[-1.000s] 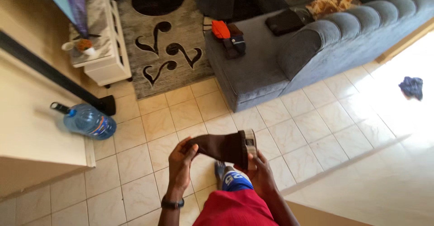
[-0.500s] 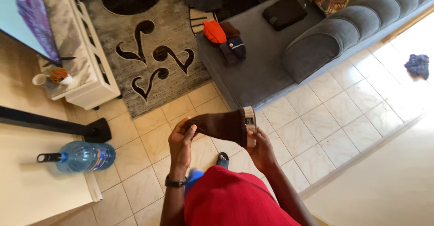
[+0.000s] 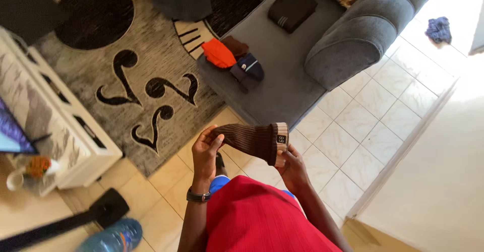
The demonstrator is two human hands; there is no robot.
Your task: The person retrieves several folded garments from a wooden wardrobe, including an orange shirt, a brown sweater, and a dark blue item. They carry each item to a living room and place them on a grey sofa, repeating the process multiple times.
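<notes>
Brown knit beanie [image 3: 252, 140] with a tan cuff stretches sideways across the lower middle of the frame, held between both hands over the tiled floor [image 3: 363, 146]. Left hand [image 3: 205, 153] pinches its pointed crown end; right hand [image 3: 291, 165] grips the cuff end from below. Above, near the frame's centre top, an orange cap [image 3: 219, 53] and a dark cap [image 3: 247, 70] lie together on the grey sofa [image 3: 287, 85]. A patterned rug [image 3: 101, 65] fills the upper left.

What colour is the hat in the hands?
The hat is dark brown with a tan band at its rim, seen in the head view.
</notes>
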